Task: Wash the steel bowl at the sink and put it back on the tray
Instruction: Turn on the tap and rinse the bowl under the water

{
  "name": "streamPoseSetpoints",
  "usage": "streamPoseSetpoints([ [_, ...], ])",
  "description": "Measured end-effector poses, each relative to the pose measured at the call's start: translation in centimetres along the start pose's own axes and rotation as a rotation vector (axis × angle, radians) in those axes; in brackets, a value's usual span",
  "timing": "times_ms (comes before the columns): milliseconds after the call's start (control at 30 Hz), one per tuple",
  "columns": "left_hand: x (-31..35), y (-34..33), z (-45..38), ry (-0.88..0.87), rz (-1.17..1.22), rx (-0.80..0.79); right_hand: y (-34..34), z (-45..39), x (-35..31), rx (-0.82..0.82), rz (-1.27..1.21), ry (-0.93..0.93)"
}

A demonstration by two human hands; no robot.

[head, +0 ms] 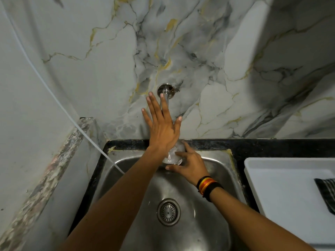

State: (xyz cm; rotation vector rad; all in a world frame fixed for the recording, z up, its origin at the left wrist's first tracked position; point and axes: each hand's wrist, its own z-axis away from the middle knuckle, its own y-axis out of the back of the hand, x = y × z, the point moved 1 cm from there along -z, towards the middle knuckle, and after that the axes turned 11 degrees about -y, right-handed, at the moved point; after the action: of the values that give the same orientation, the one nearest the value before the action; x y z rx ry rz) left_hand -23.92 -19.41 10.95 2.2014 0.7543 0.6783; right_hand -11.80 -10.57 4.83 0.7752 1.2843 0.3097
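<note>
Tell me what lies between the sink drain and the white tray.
In the head view, between the drain and the tray lie the bare steel sink slope, the person's right forearm crossing above it, and a dark counter strip.

Wall: marble-patterned, veined grey and gold.
Hose: white, run diagonally down the left.
Cloth: dark, striped, partly cropped.
</note>
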Motion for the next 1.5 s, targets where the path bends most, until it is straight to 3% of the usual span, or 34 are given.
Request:
streamPoseSetpoints([
  [367,3.4,-1.1,-0.5,0.323,-0.282,0.025,0.7,-0.1,1.5,-0.003,-0.001,-0.003],
  [633,4.5,-1.9,-1.3,0.311,-0.309,-0.030,2.6,1.3,4.6,-0.049,0.032,0.040],
  [1100,1.9,0.0,-0.1,-0.093,-0.209,-0.099,6.8,3.4,8.0,0.050,0.024,0.027],
  [1500,0.8,-0.1,0.1,-0.240,-0.221,-0.085,6.7,4.0,6.6,0.085,0.025,0.050],
])
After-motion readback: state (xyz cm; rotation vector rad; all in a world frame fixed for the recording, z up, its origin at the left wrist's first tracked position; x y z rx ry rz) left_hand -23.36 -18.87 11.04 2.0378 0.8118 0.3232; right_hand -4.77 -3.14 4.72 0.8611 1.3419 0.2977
